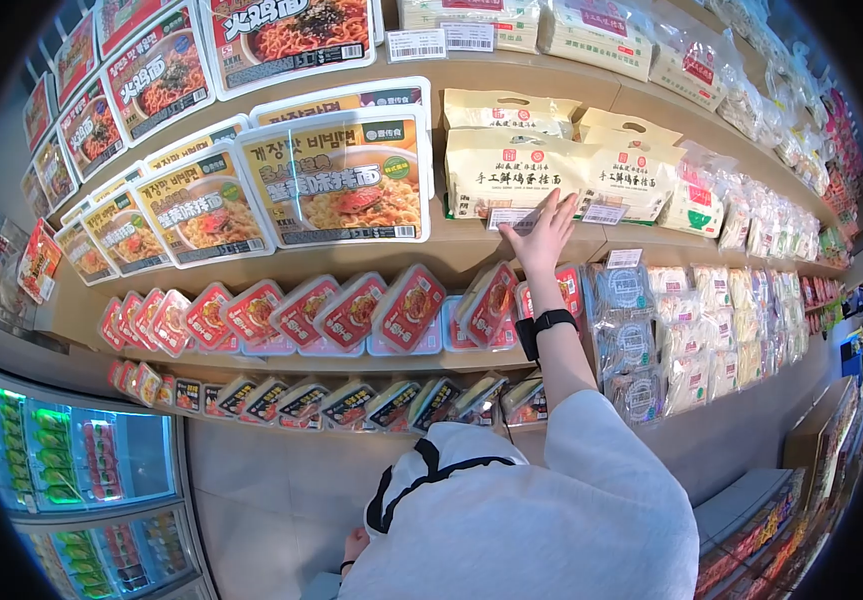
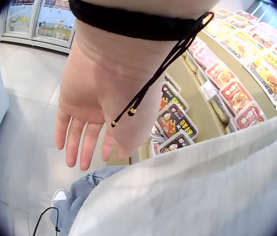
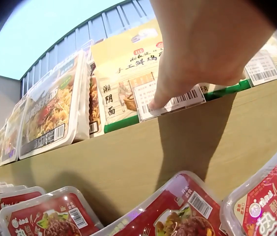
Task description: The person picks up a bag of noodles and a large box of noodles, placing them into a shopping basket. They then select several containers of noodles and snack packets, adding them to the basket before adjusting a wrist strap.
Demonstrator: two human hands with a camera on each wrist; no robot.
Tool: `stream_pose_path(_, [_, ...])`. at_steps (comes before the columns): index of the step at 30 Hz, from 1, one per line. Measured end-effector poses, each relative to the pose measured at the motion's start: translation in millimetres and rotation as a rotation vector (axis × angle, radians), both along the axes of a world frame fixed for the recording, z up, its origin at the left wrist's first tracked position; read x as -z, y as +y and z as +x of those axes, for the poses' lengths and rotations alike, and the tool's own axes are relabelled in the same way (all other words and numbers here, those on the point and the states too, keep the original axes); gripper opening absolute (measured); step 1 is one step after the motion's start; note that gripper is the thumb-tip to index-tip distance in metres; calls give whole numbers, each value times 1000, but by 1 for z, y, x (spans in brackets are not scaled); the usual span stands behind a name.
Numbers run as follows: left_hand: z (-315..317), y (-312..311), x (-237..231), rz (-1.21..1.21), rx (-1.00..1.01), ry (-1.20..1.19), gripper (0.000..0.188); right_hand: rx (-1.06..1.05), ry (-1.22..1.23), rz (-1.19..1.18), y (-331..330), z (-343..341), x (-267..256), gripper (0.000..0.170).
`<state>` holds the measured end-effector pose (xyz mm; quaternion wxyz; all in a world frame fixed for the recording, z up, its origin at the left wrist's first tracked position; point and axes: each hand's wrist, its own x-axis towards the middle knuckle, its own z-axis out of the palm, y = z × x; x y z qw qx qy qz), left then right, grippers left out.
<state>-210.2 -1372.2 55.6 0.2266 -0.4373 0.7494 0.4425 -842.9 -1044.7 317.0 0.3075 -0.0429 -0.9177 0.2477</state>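
Note:
My right hand (image 1: 545, 238) reaches up to the shelf, its fingers spread against the front of a cream paper bag of noodles (image 1: 496, 160) with a carry handle cut in its top. In the right wrist view the thumb rests on a white price tag (image 3: 142, 98) at the bag's lower edge, covering part of it. A second such bag (image 1: 631, 165) stands just to the right. My left hand (image 2: 92, 93) hangs low by my side, fingers loosely straight, palm showing, nothing in it; a black cord bracelet (image 2: 133, 24) circles that wrist.
Large boxed noodle packs (image 1: 336, 185) line the shelf at left. Below are tilted red-lidded tubs (image 1: 406, 310) and a lower row of black-labelled packs (image 1: 386, 403). Bagged noodles (image 1: 716, 310) fill the right side. A lit drinks fridge (image 1: 141, 455) stands at lower left.

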Motion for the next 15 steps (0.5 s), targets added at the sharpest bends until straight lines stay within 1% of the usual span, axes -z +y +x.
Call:
stream_pose_path(4, [-6,-16,-7,-32,72,-29,35,5,-13,3,-1,6,-1,113])
stream_pose_path(7, [-6,-35,-13,-46,122,-52,37,36,-60,-16,-3,22,-2,112])
stream_pose_path(9, [-3,-51,-7,88,84,40,40,66,-76,-8,-4,40,-2,109])
stream_pose_path(10, [-2,-63,-2,89,105,35,40,87,-80,-8,-5,52,-2,109])
stream_pose_path(12, [3,-90,1,126,256,34,40,-32,-14,-139,-9,83,-5,104])
stream_pose_path(13, [6,-102,1,129,284,25,40,-50,-10,-135,-13,103,-8,98])
stream_pose_path(14, [3,-112,-6,117,287,50,40,-133,38,-175,-16,123,-12,91])
stream_pose_path(15, [2,-122,-12,108,293,71,41,-175,25,-196,-20,146,-15,87])
